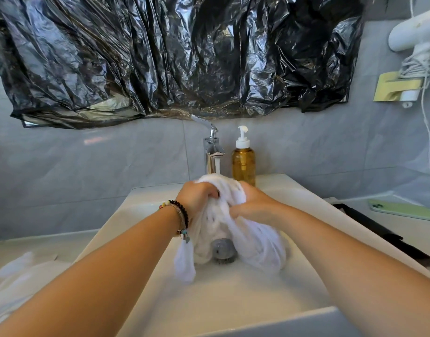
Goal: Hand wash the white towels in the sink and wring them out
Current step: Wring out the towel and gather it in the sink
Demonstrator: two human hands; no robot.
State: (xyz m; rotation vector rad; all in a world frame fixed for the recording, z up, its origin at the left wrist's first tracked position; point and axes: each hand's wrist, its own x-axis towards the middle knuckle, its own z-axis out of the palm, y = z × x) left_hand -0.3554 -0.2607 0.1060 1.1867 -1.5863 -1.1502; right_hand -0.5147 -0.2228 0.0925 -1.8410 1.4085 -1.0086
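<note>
Just above the middle of the frame, the left hand (199, 194) and right hand (254, 206) each clench a bunched handful of the white towel (223, 190), holding it under the running faucet (212, 152) over the sink (136, 210). Its long axis runs roughly vertical, the loose ends hanging toward the drain (223, 250). The trailing cloth could cover the drain and make the water back up, or the wet bunch could slip.
</note>
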